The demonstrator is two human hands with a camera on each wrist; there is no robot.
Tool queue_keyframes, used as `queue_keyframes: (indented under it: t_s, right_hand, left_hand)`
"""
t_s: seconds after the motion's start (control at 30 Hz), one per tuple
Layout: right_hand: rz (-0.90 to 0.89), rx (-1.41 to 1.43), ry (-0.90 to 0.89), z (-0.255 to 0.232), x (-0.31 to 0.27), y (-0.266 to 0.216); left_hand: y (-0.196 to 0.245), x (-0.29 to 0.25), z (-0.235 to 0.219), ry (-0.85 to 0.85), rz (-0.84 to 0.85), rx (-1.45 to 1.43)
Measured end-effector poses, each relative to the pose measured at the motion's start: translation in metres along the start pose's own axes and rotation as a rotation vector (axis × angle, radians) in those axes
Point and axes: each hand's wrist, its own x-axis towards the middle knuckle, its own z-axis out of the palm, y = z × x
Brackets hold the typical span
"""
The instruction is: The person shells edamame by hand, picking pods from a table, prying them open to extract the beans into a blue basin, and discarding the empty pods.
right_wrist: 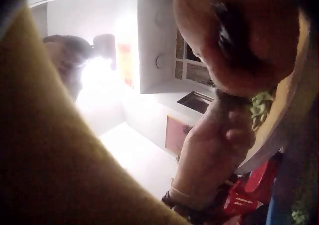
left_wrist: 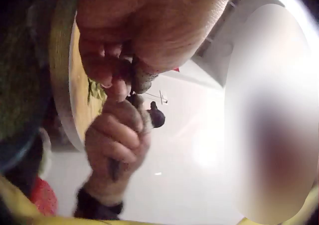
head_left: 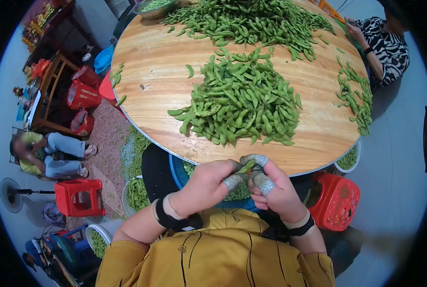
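Both hands meet just off the near table edge in the head view, over a blue basket (head_left: 176, 178) with shelled green beans (head_left: 237, 193). A green soybean pod (head_left: 246, 167) is pinched between my left hand (head_left: 201, 185) and my right hand (head_left: 284, 190). Silvery tape wraps the thumbs and a right finger. Dark material shows in the curled palm of the right hand (right_wrist: 239, 40) in the right wrist view; I cannot tell what it is. In front of the hands, a heap of soybean pods (head_left: 242, 103) lies on the round wooden table (head_left: 151, 103).
A larger pod pile (head_left: 256, 24) covers the table's far side, with loose pods (head_left: 354, 95) at the right. Red stools (head_left: 335, 201) and pod-filled buckets (head_left: 126, 193) stand around. One person (head_left: 390, 48) is at the far right; another (head_left: 55, 150) sits at the left.
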Motion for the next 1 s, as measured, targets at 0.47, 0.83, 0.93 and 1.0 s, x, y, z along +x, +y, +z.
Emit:
queue_keyframes:
  t_s: [0.47, 0.83, 0.93, 1.0]
  right_hand:
    - [0.025, -0.17, 0.043, 0.007, 0.014, 0.012]
    - [0.128, 0.044, -0.082, -0.016, 0.009, 0.023]
    - [-0.576, -0.756, 0.175, -0.015, 0.016, 0.037]
    - [-0.414, -0.934, 0.297, -0.007, 0.008, 0.022]
  left_hand:
    - [-0.006, -0.005, 0.002, -0.018, -0.102, 0.214]
    - [-0.011, -0.013, -0.014, -0.385, -0.896, -1.344]
    - [-0.001, -0.01, -0.015, -0.39, -0.805, -0.988]
    - [0.004, -0.011, -0.014, -0.392, -0.739, -0.845]
